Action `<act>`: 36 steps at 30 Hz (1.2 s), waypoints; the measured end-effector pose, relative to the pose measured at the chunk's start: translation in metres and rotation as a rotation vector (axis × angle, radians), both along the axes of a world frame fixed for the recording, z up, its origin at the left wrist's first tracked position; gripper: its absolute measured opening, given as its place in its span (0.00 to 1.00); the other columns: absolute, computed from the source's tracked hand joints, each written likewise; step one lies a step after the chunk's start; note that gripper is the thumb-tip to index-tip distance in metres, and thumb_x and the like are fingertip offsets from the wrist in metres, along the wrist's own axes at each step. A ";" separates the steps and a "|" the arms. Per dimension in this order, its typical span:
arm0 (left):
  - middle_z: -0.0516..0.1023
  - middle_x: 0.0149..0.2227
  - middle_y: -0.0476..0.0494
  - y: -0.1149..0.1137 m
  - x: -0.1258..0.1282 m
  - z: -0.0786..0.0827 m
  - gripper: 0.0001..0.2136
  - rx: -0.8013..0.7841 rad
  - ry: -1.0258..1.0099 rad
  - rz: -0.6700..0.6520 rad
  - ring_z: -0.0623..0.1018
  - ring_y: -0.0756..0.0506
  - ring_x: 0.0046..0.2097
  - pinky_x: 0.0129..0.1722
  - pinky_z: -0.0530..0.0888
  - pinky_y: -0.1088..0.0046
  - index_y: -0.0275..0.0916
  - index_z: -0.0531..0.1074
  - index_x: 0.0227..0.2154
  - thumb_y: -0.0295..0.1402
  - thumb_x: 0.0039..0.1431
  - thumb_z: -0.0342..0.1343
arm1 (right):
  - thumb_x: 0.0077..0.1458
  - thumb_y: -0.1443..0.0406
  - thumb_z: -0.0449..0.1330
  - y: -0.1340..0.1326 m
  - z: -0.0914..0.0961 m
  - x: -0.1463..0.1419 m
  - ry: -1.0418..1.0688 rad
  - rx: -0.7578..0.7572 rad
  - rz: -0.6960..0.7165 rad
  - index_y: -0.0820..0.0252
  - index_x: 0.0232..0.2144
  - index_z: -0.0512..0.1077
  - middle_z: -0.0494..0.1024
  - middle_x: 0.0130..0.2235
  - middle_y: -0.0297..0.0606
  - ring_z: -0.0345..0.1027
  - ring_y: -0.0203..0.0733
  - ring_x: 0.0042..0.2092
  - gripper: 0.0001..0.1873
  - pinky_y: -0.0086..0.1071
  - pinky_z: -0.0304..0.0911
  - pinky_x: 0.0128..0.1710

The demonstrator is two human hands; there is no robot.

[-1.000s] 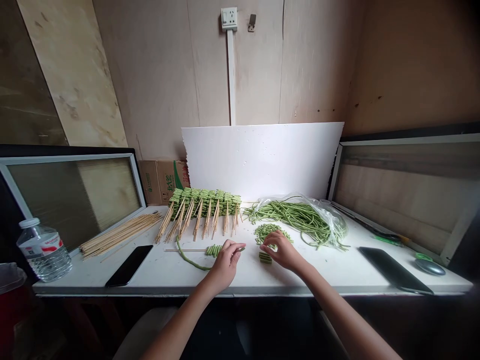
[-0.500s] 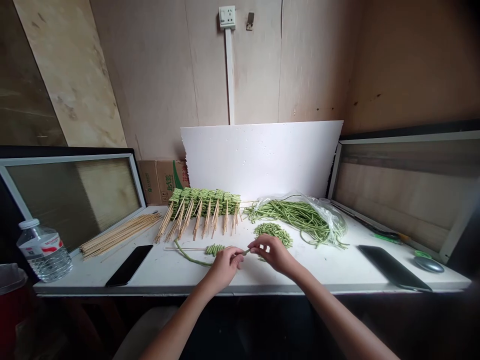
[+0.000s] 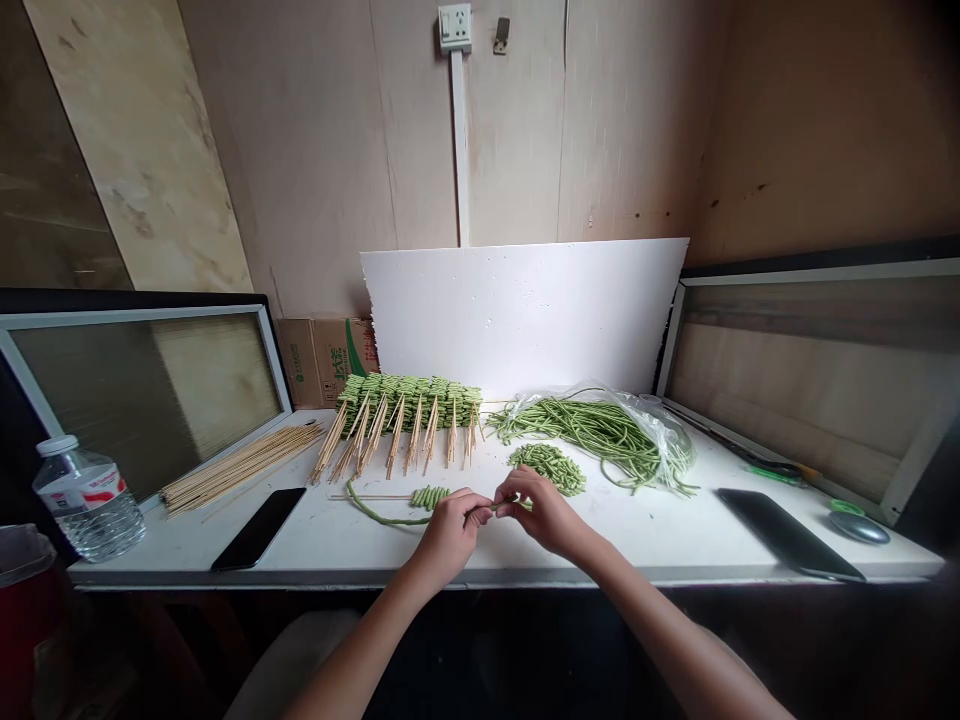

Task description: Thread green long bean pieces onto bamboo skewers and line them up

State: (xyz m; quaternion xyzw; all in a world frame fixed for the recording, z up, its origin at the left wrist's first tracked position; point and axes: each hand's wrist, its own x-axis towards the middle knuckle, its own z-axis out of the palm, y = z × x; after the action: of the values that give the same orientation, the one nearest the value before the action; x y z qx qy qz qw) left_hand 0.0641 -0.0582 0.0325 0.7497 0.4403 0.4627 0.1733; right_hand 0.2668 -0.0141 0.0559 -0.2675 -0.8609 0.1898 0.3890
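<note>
A long green bean (image 3: 382,519) curves over the white table and runs into my left hand (image 3: 453,530), which is closed around it. Close beside, my right hand (image 3: 538,508) pinches the bean's other end, and the fingertips of both hands nearly meet. A short green stretch shows under my right fingers. Just behind my left hand lies a bamboo skewer (image 3: 375,497) threaded with a row of short bean pieces (image 3: 430,497). A heap of cut bean pieces (image 3: 553,470) lies behind my right hand, partly covered by it.
Stacked bean skewers (image 3: 412,392) stand at the back. Loose bamboo skewers (image 3: 240,468) lie left, near a black phone (image 3: 259,528) and a water bottle (image 3: 88,500). Whole long beans (image 3: 592,425) spill from a plastic bag. At right lie a dark tablet-like slab (image 3: 787,534) and a mouse (image 3: 859,527).
My right hand has come slightly left, closer to my left hand, and its fingers have closed in. The bean's loose curve has shifted a little on the table.
</note>
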 end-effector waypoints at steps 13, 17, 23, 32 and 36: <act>0.80 0.31 0.42 0.005 -0.007 0.000 0.11 -0.011 -0.119 -0.106 0.78 0.46 0.34 0.37 0.75 0.71 0.37 0.83 0.34 0.26 0.63 0.54 | 0.59 0.53 0.68 0.010 0.004 0.010 0.179 -0.245 0.148 0.56 0.32 0.83 0.82 0.34 0.39 0.75 0.44 0.37 0.13 0.36 0.69 0.38; 0.80 0.33 0.41 0.009 -0.012 -0.001 0.12 -0.053 -0.136 -0.044 0.79 0.46 0.35 0.38 0.74 0.71 0.37 0.83 0.38 0.35 0.68 0.55 | 0.62 0.54 0.65 0.035 -0.008 0.028 0.100 -0.107 -0.054 0.55 0.38 0.84 0.83 0.36 0.42 0.74 0.46 0.37 0.12 0.38 0.68 0.37; 0.80 0.34 0.41 0.009 -0.010 -0.005 0.14 -0.068 -0.102 -0.016 0.79 0.45 0.36 0.38 0.73 0.70 0.37 0.83 0.39 0.41 0.69 0.55 | 0.61 0.60 0.65 0.050 -0.029 0.038 -0.124 -0.016 -0.256 0.55 0.34 0.84 0.83 0.34 0.41 0.74 0.49 0.36 0.08 0.40 0.67 0.37; 0.80 0.37 0.42 0.008 -0.009 -0.004 0.12 -0.086 -0.044 0.007 0.75 0.46 0.35 0.35 0.70 0.71 0.40 0.83 0.42 0.39 0.68 0.57 | 0.58 0.53 0.67 0.047 -0.034 0.040 -0.263 0.004 -0.277 0.53 0.32 0.85 0.80 0.38 0.44 0.69 0.54 0.45 0.13 0.43 0.65 0.45; 0.78 0.38 0.42 0.006 -0.008 -0.005 0.11 -0.099 -0.018 0.000 0.76 0.45 0.38 0.40 0.72 0.69 0.42 0.83 0.44 0.36 0.68 0.56 | 0.62 0.50 0.62 0.048 -0.031 0.042 -0.235 -0.015 -0.275 0.53 0.34 0.84 0.80 0.38 0.43 0.69 0.53 0.45 0.17 0.43 0.64 0.45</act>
State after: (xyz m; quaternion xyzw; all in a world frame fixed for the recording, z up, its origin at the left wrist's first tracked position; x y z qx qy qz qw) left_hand 0.0556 -0.0519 0.0272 0.7361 0.4611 0.4469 0.2140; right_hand 0.3086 0.0342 0.0250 -0.4060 -0.8542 0.1087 0.3062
